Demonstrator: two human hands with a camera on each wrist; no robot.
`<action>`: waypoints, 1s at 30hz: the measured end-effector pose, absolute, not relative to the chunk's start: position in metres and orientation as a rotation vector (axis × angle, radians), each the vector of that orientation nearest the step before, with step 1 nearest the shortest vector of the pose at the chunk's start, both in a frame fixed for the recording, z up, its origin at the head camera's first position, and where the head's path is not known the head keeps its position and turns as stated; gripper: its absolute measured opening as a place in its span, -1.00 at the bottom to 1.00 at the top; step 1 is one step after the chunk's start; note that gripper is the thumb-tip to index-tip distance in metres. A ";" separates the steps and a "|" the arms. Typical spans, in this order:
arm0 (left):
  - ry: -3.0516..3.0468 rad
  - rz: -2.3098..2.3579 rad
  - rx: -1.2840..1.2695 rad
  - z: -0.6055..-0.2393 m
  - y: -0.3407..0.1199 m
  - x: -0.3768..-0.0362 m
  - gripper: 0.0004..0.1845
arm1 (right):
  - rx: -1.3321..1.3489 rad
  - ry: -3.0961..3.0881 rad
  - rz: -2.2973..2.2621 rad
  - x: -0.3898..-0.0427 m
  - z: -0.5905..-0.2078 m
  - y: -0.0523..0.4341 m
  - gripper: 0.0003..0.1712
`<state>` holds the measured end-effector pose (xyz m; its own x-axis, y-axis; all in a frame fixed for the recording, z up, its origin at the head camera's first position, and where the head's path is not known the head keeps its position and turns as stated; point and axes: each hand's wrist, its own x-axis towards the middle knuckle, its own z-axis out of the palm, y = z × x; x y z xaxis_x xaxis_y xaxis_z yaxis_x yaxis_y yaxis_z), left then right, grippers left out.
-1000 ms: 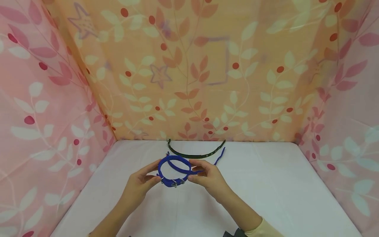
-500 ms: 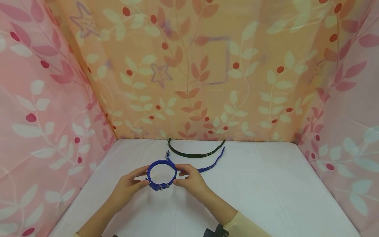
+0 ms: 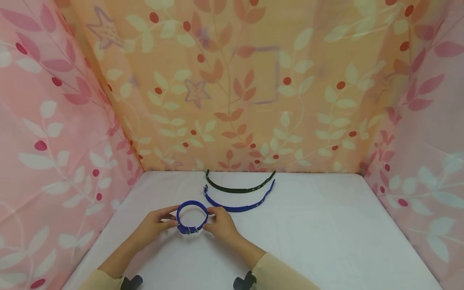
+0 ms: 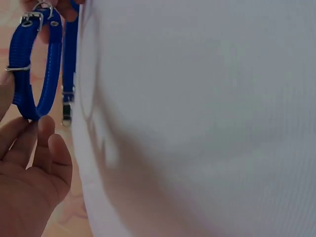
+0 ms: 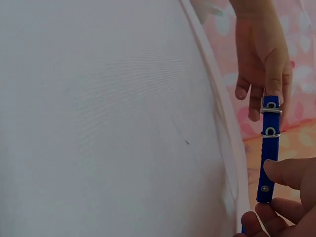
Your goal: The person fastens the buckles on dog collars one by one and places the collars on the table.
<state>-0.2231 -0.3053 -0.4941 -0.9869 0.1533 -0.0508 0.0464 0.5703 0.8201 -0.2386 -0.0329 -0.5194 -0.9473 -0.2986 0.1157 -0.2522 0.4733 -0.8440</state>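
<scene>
- The buckled collar [image 3: 192,217], a closed blue ring, serves as the landmark; it sits low over the white table [image 3: 326,241], near its front left part, and whether it touches the cloth I cannot tell.
- The left hand [image 3: 154,226] pinches the ring's left side between thumb and fingertips [image 4: 47,126].
- The right hand [image 3: 219,223] pinches the ring's right side the same way; the wrist view shows thumb and fingers [image 5: 284,173] closed on the strap beside a rivet.
- The buckle and metal loops face the person, at the ring's near edge.
- My judgement: fastening looks finished, and the step in hand is setting the closed ring down.
- The next move would call for lowering it flat, then loosening both pinches together so the ring does not tip or spring.
- Just behind the ring, to its right, lies an open blue strap [image 3: 237,207].
- Farther back, by the leaf-print curtain [image 3: 232,100], lies a dark strap [image 3: 239,188], also unbuckled.
</scene>
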 end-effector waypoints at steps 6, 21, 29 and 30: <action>2.714 1.306 0.265 -0.500 -0.317 -0.232 -0.41 | -0.444 2.798 -1.371 -0.242 -0.531 -0.048 -0.43; 2.682 1.239 0.285 -0.516 -0.327 -0.238 -0.40 | -0.544 2.978 -1.075 -0.247 -0.529 -0.056 -0.40; 2.719 1.143 0.304 -0.515 -0.324 -0.238 -0.41 | -0.565 2.979 -1.031 -0.249 -0.526 -0.057 -0.39; 2.722 1.136 0.291 -0.515 -0.323 -0.238 -0.41 | -0.563 2.971 -1.030 -0.249 -0.526 -0.057 -0.39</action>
<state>-0.2379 -0.3235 -0.5153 -0.9651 0.2468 -0.0878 0.1111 0.6892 0.7160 -0.2493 -0.0567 -0.5256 -0.9366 -0.3104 0.1627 -0.3445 0.7302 -0.5900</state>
